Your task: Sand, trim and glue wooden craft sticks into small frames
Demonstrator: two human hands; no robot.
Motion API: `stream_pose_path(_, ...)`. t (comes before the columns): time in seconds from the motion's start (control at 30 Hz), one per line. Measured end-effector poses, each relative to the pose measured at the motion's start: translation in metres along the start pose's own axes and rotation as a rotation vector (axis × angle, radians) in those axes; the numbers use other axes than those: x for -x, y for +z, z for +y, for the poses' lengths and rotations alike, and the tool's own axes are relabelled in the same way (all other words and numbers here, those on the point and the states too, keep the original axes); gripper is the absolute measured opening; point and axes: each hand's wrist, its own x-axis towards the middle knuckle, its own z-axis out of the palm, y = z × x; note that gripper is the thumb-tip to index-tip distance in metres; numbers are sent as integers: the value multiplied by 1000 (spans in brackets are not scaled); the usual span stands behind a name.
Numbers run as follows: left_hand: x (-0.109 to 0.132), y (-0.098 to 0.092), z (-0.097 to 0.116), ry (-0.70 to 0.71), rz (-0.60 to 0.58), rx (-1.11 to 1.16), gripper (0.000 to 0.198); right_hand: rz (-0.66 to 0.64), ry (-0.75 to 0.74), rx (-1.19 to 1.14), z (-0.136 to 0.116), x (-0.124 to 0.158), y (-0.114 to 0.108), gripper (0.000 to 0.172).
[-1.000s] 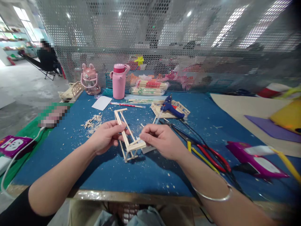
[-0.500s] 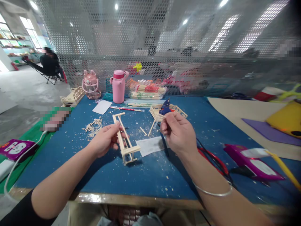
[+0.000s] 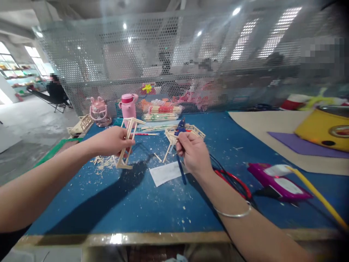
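My left hand point(image 3: 116, 141) is closed on a small frame of pale wooden sticks point(image 3: 127, 145), held tilted above the blue table. My right hand point(image 3: 192, 152) is pinched, with a short pale stick point(image 3: 176, 137) at its fingertips. Just behind it are blue-handled pliers point(image 3: 180, 127) and a second stick frame point(image 3: 197, 131) lying on the table. Loose sticks point(image 3: 167, 153) and a white paper point(image 3: 165, 174) lie between my hands. Wood scraps point(image 3: 105, 162) are scattered below my left forearm.
A pink bottle point(image 3: 128, 111), a clear pink-lidded jar point(image 3: 99, 113) and bagged sticks point(image 3: 162, 112) stand along the mesh screen. At right are a purple device point(image 3: 280, 183), red and black cables point(image 3: 234, 182) and a yellow pot point(image 3: 324, 127). A person point(image 3: 56, 89) sits far left.
My left hand has lifted the stick frame up and away from me and turned it more upright. My right hand keeps its pinch near the pliers. The camera view has shifted.
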Motion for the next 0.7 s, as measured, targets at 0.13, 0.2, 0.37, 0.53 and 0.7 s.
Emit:
stream_pose_path(0.13,-14,30,17,100,52,-750,25,11,15,21,3,-3,-2,40)
stream_pose_path(0.2,-18,53,19,112,-5,-864,24,5,24,33,6,-5,-4,40)
stream_pose_path(0.37,-22,70,12,92,-104,-896,23,18,22,40,11,-11,-10,41)
stream_pose_path(0.53,-15,11,-1,121,68,-712,38,30,41,-9,10,-15,-11,41)
stream_pose_path(0.7,5,-21,-42,30,899,-261,27,32,34,-19,12,-14,-11,40)
